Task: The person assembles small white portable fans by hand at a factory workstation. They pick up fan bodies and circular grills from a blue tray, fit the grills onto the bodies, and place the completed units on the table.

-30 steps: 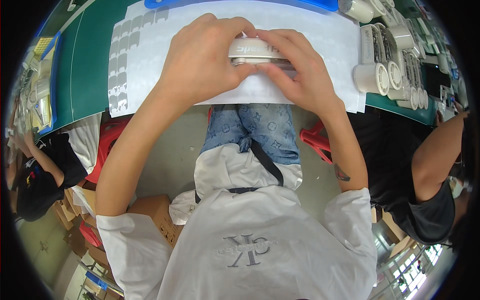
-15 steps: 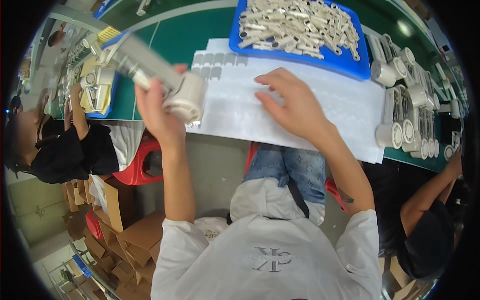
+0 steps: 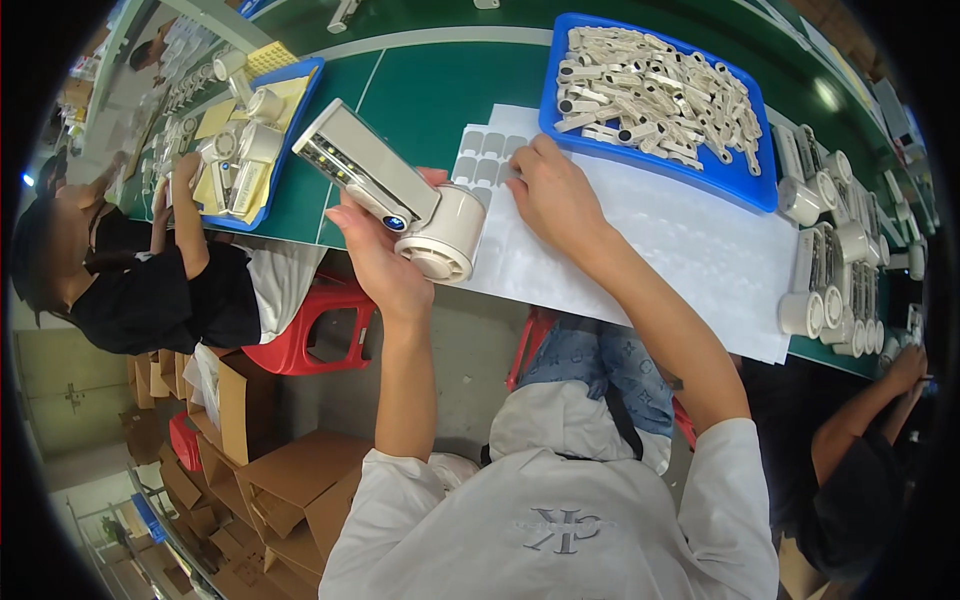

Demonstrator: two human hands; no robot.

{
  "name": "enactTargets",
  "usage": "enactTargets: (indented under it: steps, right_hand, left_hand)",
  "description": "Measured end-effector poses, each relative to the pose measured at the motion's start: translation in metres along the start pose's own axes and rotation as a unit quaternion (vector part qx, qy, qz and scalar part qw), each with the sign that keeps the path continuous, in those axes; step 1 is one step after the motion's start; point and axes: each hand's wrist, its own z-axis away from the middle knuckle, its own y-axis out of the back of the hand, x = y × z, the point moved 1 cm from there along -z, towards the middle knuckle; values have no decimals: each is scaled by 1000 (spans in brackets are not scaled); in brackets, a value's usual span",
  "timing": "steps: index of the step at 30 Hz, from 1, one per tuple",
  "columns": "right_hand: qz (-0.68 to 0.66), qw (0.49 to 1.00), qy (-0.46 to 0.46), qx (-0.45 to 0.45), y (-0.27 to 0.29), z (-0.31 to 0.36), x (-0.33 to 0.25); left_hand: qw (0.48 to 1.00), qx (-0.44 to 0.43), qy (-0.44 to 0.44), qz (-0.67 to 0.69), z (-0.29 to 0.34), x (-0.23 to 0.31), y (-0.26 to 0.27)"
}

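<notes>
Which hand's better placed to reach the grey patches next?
Likely the right hand: it's beside the grey patches, with nothing visibly held. The left hand is busy holding the white device.

The worktop (image 3: pixel 430 105) is green, crossed by a thin pale seam (image 3: pixel 350 145) running back from its near edge. White sheets (image 3: pixel 680 255) lie along that edge, slightly overhanging it. Behind them, partly on the sheets, sits a blue tray (image 3: pixel 745 190). White fan-like devices (image 3: pixel 803 313) stand grouped toward the right end; toward the left end lies another blue tray (image 3: pixel 297 122), near the edge.
</notes>
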Motion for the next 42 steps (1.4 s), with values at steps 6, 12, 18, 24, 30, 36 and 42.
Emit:
enactTargets:
  steps: [6, 12, 18, 24, 30, 36, 42]
  right_hand:
    - [21, 997, 36, 69, -15, 6, 11]
    - [-13, 997, -5, 75, -56, -7, 15]
    - [47, 996, -26, 78, -38, -3, 4]
    - [-27, 994, -43, 92, -47, -10, 13]
    - [-296, 931, -24, 210, -12, -3, 18]
    - [-484, 849, -95, 190, 110, 51, 65]
    - [-490, 830, -97, 246, 206, 133, 31]
  left_hand:
    - [992, -72, 52, 93, -3, -5, -2]
    - [986, -89, 49, 133, 4, -8, 28]
    - [992, -118, 22, 46, 5, 2, 3]
    - [992, -113, 34, 52, 9, 1, -20]
    - [986, -165, -10, -22, 20, 34, -57]
    - [967, -187, -98, -141, 28, 4, -103]
    - [922, -356, -134, -70, 42, -21, -171]
